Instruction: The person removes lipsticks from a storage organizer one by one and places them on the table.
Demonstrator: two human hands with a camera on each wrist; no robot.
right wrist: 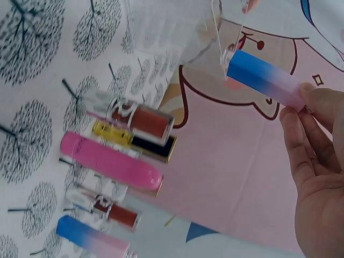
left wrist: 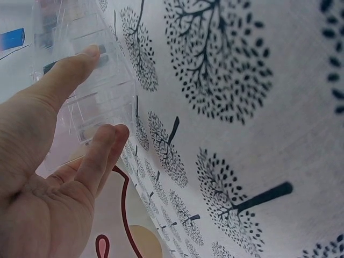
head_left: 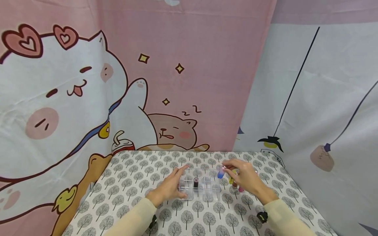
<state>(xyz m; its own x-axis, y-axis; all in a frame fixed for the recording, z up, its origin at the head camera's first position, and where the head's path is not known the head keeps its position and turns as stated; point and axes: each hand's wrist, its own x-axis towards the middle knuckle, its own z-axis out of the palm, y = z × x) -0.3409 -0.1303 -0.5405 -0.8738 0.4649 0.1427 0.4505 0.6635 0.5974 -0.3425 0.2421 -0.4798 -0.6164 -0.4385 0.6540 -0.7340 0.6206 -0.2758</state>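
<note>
A clear compartment organizer (head_left: 212,190) sits on the tree-print cloth, with one dark lip gloss tube (head_left: 196,183) upright in it. My left hand (head_left: 170,184) holds the organizer's left end, thumb at the front and fingers at the back. Between thumb and fingertips, my right hand (head_left: 244,175) pinches a blue-to-pink lipstick tube (right wrist: 263,79). The tube is tilted, its blue end towards the organizer, just off its right side in the head view.
Several cosmetics lie under and beside my right hand: a pink tube (right wrist: 110,163), a yellow-and-black tube (right wrist: 153,146), lip glosses with brownish-red contents (right wrist: 149,123) and another blue-to-pink tube (right wrist: 88,236). A cartoon-print curtain (head_left: 189,82) hangs behind the table.
</note>
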